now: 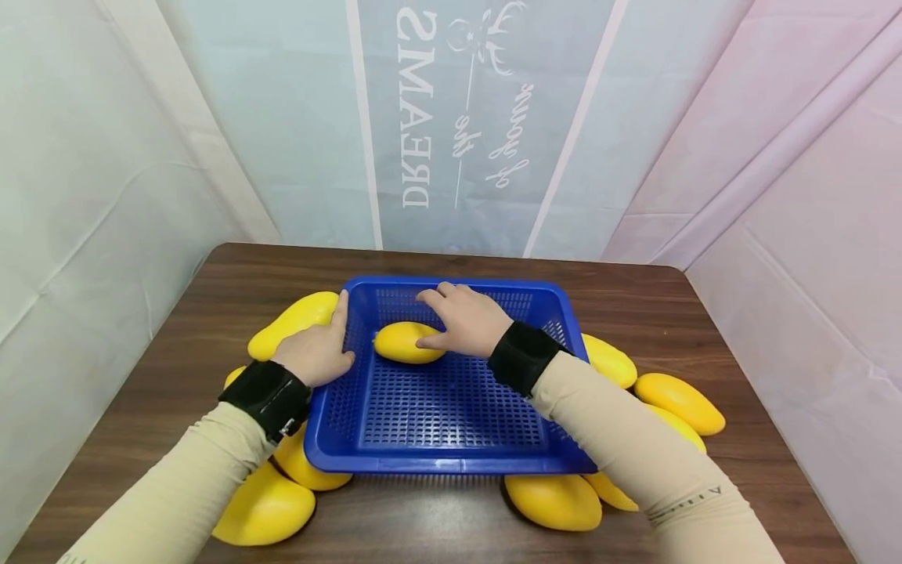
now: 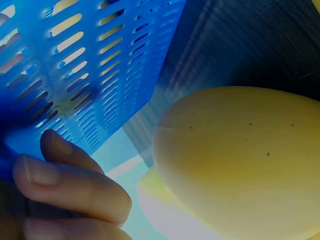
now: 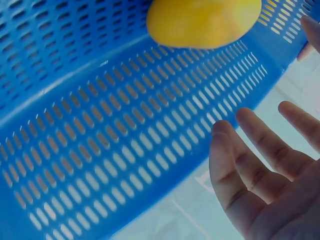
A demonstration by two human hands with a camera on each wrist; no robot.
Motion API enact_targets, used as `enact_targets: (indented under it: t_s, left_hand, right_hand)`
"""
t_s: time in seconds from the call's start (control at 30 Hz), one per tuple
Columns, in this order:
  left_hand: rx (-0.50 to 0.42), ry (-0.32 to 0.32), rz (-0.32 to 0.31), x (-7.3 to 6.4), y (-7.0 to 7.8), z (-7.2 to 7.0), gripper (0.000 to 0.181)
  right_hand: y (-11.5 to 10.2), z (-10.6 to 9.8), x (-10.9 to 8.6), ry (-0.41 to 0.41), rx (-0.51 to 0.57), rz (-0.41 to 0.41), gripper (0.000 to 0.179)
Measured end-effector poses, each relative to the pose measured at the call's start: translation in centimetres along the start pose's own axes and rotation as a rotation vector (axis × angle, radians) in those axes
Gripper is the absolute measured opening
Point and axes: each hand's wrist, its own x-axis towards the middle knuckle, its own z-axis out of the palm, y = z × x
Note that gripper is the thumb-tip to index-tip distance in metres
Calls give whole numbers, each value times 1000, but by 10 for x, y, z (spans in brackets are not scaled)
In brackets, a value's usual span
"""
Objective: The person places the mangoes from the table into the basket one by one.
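A blue plastic basket [image 1: 444, 465] with slotted walls stands on the wooden table. One yellow mango [image 1: 400, 343] lies inside, toward its far left corner. My left hand [image 1: 315, 351] grips the basket's left rim, thumb over the inner side and curled fingers [image 2: 75, 187] against the outer wall. Over the basket, my right hand [image 1: 470, 319] has its fingers loosely spread, the thumb overlapping the mango's right end in the head view. The right wrist view shows these fingers [image 3: 265, 150] apart from the mango [image 3: 205, 22], near the far wall.
Several more mangoes lie left of the basket, including a far one [image 1: 292, 323] and a near one [image 1: 264, 507]. Others are at the right, such as one mango [image 1: 680, 402] and another by the front edge [image 1: 553, 501]. Fabric curtains [image 1: 296, 157] hang behind the table.
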Motion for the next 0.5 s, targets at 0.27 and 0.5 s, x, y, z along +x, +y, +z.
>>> enact_targets:
  t_s: [0.27, 0.5]
  left_hand:
    - [-2, -8, 0, 1, -1, -1, 96]
    - [-11, -10, 6, 0, 0, -1, 95]
  right_hand:
    - [13, -10, -15, 18, -16, 14, 71]
    - [23, -15, -26, 28, -8, 32, 73]
